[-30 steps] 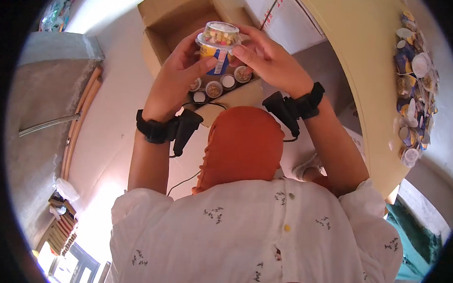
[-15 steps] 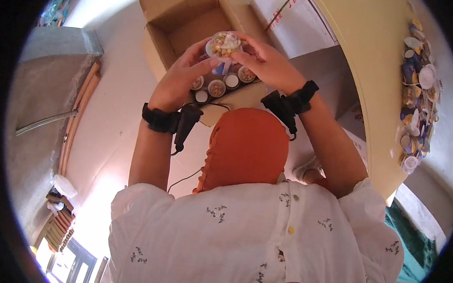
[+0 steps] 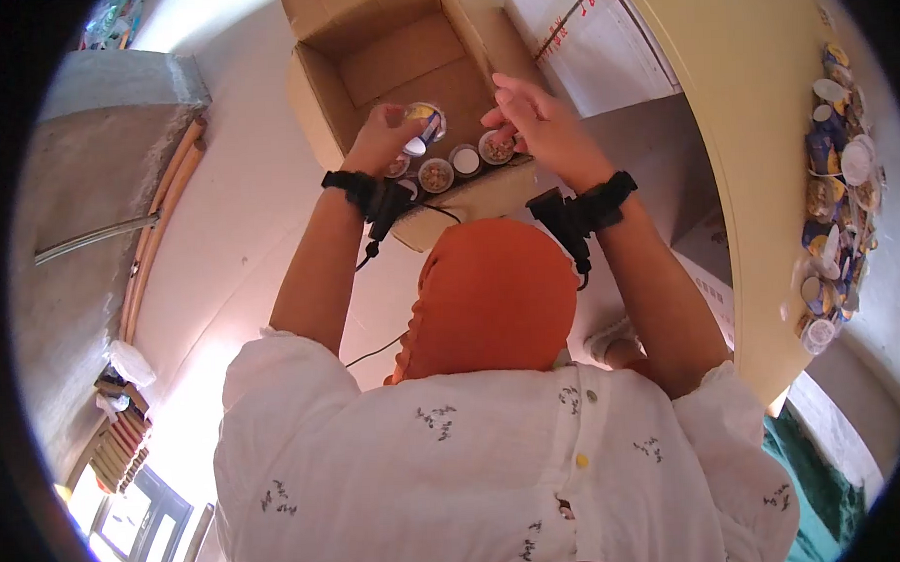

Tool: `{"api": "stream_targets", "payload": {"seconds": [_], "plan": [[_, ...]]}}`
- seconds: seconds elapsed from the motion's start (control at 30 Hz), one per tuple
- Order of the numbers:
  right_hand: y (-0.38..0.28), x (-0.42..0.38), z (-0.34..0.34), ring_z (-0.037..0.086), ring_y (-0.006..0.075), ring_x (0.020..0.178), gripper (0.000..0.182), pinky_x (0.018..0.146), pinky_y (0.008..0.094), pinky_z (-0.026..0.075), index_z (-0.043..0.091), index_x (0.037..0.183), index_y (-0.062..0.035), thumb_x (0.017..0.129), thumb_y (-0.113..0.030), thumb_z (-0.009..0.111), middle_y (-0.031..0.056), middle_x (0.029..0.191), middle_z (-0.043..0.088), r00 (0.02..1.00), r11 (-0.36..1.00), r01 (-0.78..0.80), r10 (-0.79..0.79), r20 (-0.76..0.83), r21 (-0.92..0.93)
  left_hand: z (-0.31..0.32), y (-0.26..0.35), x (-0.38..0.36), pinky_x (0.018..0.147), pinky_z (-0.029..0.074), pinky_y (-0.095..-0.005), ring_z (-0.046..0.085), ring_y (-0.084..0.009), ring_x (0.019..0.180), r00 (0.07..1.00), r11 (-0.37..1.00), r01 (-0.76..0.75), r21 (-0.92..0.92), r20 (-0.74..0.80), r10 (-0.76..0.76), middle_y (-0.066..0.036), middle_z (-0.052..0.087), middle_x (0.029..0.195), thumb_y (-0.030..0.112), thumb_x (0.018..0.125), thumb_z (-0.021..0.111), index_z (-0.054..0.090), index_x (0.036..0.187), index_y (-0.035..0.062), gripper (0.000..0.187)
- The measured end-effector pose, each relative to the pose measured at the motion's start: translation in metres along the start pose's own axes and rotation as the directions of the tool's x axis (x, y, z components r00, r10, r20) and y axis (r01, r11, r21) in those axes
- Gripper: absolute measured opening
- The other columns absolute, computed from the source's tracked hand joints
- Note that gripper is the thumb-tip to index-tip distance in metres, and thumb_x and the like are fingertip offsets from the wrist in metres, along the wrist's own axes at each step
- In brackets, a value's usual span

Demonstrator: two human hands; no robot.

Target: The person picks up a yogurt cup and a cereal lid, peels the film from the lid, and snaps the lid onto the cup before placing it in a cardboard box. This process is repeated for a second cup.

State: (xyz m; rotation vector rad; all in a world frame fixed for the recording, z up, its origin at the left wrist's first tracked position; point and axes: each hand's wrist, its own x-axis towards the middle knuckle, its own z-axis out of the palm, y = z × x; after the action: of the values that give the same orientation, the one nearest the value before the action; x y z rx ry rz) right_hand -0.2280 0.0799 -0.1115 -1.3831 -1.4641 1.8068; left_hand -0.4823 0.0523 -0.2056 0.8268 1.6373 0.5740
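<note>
My left hand (image 3: 384,143) is closed around a small plastic cup (image 3: 426,124) with a blue and yellow label and a white end, tilted on its side over the front of an open cardboard box (image 3: 317,97). Apart from it, my right hand (image 3: 542,129) is raised over the box's right front, fingers spread and holding nothing. Below the hands, a row of cups lines the box's near side: a cup of nutty-looking pieces (image 3: 435,175), a white-topped cup (image 3: 465,161) and another filled cup (image 3: 496,147). My left hand partly hides the row's left end.
To the right runs a pale yellow tabletop (image 3: 706,94) with a long heap of labelled cups (image 3: 835,188) along its far edge. A white box with red writing (image 3: 591,48) stands beside the cardboard box. An orange cushioned thing (image 3: 495,299) lies in front of my body.
My right hand has let go of the cup and moved right. My left hand has lowered with the cup and turned it from top-facing onto its side.
</note>
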Motion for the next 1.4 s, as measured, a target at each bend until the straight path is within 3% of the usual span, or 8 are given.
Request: {"api": "stream_targets", "payload": {"seconds": [0.27,0.53,0.77,0.83,0.93,1.07,1.13,1.4], "plan": [[-0.008,0.02,-0.004,0.063,0.0112,0.084,0.053,0.071,0.0258,0.051,0.053,0.138,-0.0021,0.103,-0.042,0.049,0.0068,0.1,0.069,0.995,0.995,0.099,-0.099,-0.009,0.03,0.015,-0.037,0.039,0.076,0.052,-0.0336,0.066,-0.019,0.091,0.986,0.974,0.167,0.154,0.002,-0.169,-0.012,0.069,0.107,0.039,0.087,0.073,0.059,0.127,-0.0039,0.06],[-0.001,0.021,-0.009,0.062,0.0105,0.084,0.047,0.07,0.0251,0.05,0.059,0.132,-0.0045,0.103,-0.04,0.051,0.0055,0.1,0.069,0.994,0.994,0.106,-0.106,0.006,0.04,0.042,-0.054,0.069,0.091,0.052,-0.0439,0.068,-0.0349,0.102,0.989,0.729,-0.045,0.683,-0.073,0.129,-0.02,0.071,0.108,0.039,0.085,0.067,0.071,0.117,0.0098,0.044],[-0.003,0.013,-0.015,0.062,0.0108,0.084,0.043,0.069,0.0243,0.05,0.061,0.129,-0.0042,0.102,-0.037,0.053,0.0052,0.099,0.069,0.997,0.995,0.076,-0.074,-0.039,0.069,0.053,-0.058,0.081,0.094,0.052,-0.043,0.068,-0.0342,0.104,0.978,0.671,-0.077,0.738,-0.076,0.196,-0.018,0.071,0.111,0.038,0.084,0.066,0.072,0.116,0.0127,0.041],[-0.005,0.011,-0.015,0.062,0.0105,0.084,0.043,0.069,0.0241,0.049,0.061,0.129,-0.0043,0.102,-0.037,0.053,0.005,0.1,0.069,0.997,0.995,0.074,-0.072,-0.039,0.065,0.058,-0.061,0.087,0.093,0.052,-0.0445,0.067,-0.0347,0.105,0.999,0.548,0.002,0.836,-0.03,0.042,-0.017,0.07,0.113,0.036,0.084,0.066,0.073,0.114,0.0152,0.037],[-0.007,0.011,-0.015,0.062,0.0099,0.084,0.042,0.068,0.0238,0.049,0.061,0.129,-0.0044,0.102,-0.036,0.053,0.0049,0.1,0.069,0.996,0.996,0.079,-0.077,-0.035,0.051,0.052,-0.072,0.102,0.095,0.051,-0.0459,0.066,-0.0355,0.108,0.994,0.56,-0.047,0.827,0.095,-0.057,-0.017,0.069,0.116,0.036,0.085,0.064,0.071,0.117,0.0169,0.038],[-0.003,0.015,-0.016,0.061,0.0094,0.083,0.041,0.067,0.0236,0.049,0.062,0.127,-0.0043,0.102,-0.036,0.052,0.0047,0.1,0.069,0.994,0.992,0.106,-0.103,-0.035,0.074,0.047,-0.064,0.093,0.096,0.05,-0.046,0.064,-0.0358,0.111,0.99,0.548,-0.049,0.835,0.113,-0.083,-0.017,0.068,0.12,0.037,0.088,0.06,0.069,0.121,0.0179,0.039],[-0.004,0.014,-0.016,0.061,0.0095,0.083,0.041,0.067,0.0236,0.049,0.062,0.127,-0.0041,0.102,-0.036,0.052,0.0047,0.1,0.069,0.993,0.991,0.114,-0.112,-0.033,0.073,0.046,-0.071,0.095,0.097,0.048,-0.0459,0.063,-0.0356,0.114,0.989,0.401,-0.102,0.91,0.135,-0.056,-0.016,0.067,0.123,0.039,0.09,0.057,0.066,0.125,0.0177,0.042],[-0.018,-0.005,-0.027,0.062,0.0096,0.083,0.041,0.068,0.0239,0.049,0.062,0.127,-0.004,0.103,-0.036,0.052,0.0046,0.101,0.069,0.987,0.986,0.15,-0.145,-0.071,0.071,0.04,-0.028,0.063,0.097,0.048,-0.0447,0.063,-0.0347,0.114,0.98,0.561,-0.179,0.809,0.195,0.031,-0.017,0.067,0.123,0.044,0.093,0.053,0.066,0.125,0.014,0.045]]}}
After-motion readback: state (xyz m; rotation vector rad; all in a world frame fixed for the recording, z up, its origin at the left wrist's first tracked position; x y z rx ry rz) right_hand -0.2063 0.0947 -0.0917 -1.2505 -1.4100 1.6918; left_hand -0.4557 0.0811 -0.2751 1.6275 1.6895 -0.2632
